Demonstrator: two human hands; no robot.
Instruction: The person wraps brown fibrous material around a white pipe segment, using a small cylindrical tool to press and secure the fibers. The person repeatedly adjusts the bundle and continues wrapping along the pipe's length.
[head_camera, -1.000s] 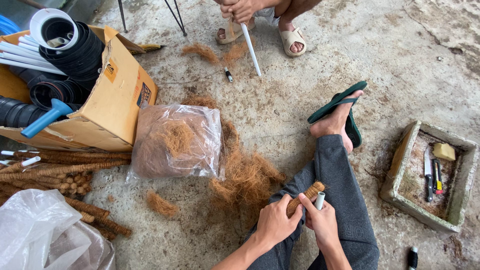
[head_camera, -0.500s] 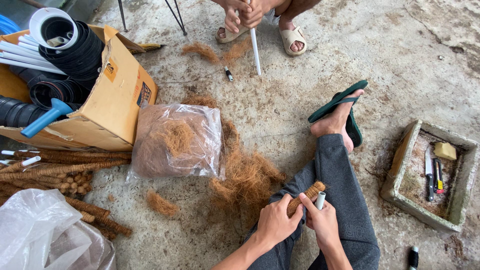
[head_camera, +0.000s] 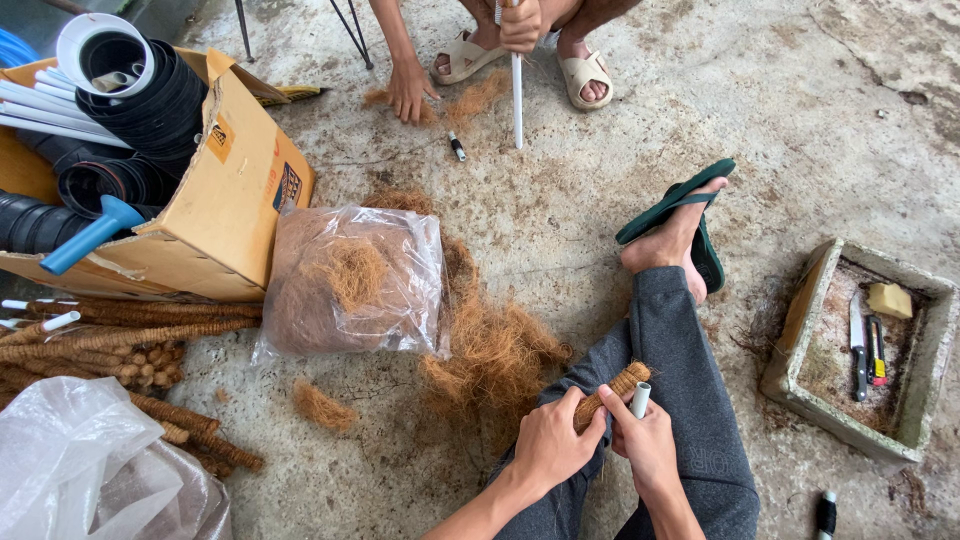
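Left hand (head_camera: 548, 447) and right hand (head_camera: 648, 447) still clamped around fibre-wrapped pipe (head_camera: 612, 393) on the lap; across the floor, co-worker's hand (head_camera: 408, 92) newly down on loose fibre (head_camera: 470, 100).

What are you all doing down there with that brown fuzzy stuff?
A person sits on the floor, holding a white pipe wrapped in brown fibre across one leg: left hand around the wrapped part, right hand by the bare end. A fibre pile and a clear bag of it lie beside them. Opposite, another person holds a pipe upright and touches some fibre.
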